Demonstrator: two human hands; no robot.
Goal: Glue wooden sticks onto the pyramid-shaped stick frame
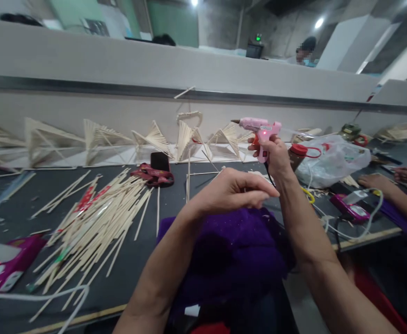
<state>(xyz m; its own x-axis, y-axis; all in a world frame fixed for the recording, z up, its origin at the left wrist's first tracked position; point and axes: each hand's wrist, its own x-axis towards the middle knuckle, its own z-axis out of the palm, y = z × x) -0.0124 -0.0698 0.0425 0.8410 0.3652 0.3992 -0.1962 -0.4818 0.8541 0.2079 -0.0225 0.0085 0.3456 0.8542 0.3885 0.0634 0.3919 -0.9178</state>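
Note:
A pink hot glue gun (pixel 263 132) with a glowing red light is raised in my right hand (pixel 275 150), its dark nozzle pointing left. Close beside my right forearm, my left hand (pixel 243 188) is bent at the wrist with its thumb and fingertips pressed together. Whatever may be between those fingertips is too small to make out. Both hands are above a purple cloth (pixel 231 250) at the table's front edge. Behind them, twisted wooden-stick models (pixel 224 141) stand in a row along the low wall.
Loose wooden sticks (pixel 102 222) are heaped at left, near a dark red strapped object (pixel 153 174). Purple power strips (pixel 351 208) with white cables lie on both sides. A red-capped bottle (pixel 297 155) and a plastic bag (pixel 332 160) stand at right, near another person's hands (pixel 377 185).

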